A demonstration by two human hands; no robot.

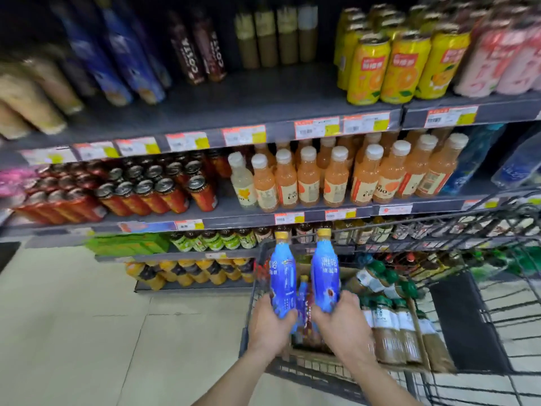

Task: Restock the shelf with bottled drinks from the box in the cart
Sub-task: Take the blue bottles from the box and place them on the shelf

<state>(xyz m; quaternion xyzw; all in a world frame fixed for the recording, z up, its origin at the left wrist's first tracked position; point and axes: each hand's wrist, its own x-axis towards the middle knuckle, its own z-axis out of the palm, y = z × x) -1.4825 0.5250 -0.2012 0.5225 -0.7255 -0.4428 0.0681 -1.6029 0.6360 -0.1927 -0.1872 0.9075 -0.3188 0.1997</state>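
Note:
My left hand [269, 325] grips the bottom of a blue bottle with a yellow cap [282, 276], held upright above the cart. A second blue bottle of the same kind [325, 273] is gripped at its base by my right hand [341, 316]. Between and below them more blue bottles [304, 300] stand in a cardboard box [319, 357] inside the black wire cart [474, 326]. Matching blue bottles [117, 54] stand at the left of the top shelf [248, 112], with bare shelf beside them.
The middle shelf holds dark red cans [140, 191] and orange juice bottles [336, 177]. Yellow cans [395, 65] fill the top right. Green-capped brown bottles [392, 323] lie in the cart. Pale tiled floor [87, 332] spreads to the left.

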